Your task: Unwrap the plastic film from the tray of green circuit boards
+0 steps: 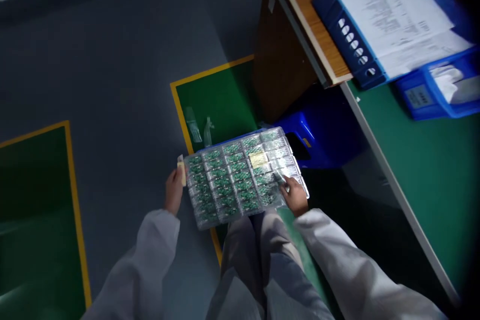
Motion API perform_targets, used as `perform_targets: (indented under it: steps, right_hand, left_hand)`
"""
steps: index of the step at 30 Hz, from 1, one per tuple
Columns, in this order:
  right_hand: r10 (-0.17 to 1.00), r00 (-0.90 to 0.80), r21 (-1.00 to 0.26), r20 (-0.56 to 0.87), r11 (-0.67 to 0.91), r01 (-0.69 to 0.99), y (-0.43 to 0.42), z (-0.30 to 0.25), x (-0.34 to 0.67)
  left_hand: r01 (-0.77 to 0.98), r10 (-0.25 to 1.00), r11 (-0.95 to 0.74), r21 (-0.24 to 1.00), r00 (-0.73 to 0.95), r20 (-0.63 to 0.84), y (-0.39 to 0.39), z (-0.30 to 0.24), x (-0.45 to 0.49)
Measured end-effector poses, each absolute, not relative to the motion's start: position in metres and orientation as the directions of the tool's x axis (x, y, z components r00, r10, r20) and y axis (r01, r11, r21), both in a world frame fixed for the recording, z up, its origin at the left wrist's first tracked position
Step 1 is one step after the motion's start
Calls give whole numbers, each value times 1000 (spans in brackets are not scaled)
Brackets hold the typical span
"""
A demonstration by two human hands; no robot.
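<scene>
- The clear plastic tray [236,177] of green circuit boards [225,180] is held by 2 hands over the grey floor [112,85], just far of the person's legs.
- The left hand [174,191] is closed on the tray's left edge, beside a pale tag [181,171].
- The right hand [294,195] is gripping the tray's near right corner.
- A blue plastic stool [318,135] is placed just beyond the tray.
- Far right, printed papers [386,10] are laid above a blue bin [435,87] on a green-topped surface [423,185].
</scene>
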State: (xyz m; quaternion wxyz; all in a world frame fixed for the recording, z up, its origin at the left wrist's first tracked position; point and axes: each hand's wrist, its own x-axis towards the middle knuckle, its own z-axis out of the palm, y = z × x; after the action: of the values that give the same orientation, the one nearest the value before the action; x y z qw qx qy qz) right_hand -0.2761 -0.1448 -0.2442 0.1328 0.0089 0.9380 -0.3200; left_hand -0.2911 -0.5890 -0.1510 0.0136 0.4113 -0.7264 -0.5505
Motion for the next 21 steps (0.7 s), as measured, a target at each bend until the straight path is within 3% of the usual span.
perform_targets:
  steps: [8, 21]
  right_hand:
    - [-37, -943, -694, -329, 687, 215, -112, -203, -187]
    - [87, -968, -620, -234, 754, 217, -180, -259, -248]
  left_hand:
    - [-659, -685, -62, 750, -518, -512, -559, -159, -215]
    - [-679, -552, -60, 732, -588, -591, -489, -165, -207]
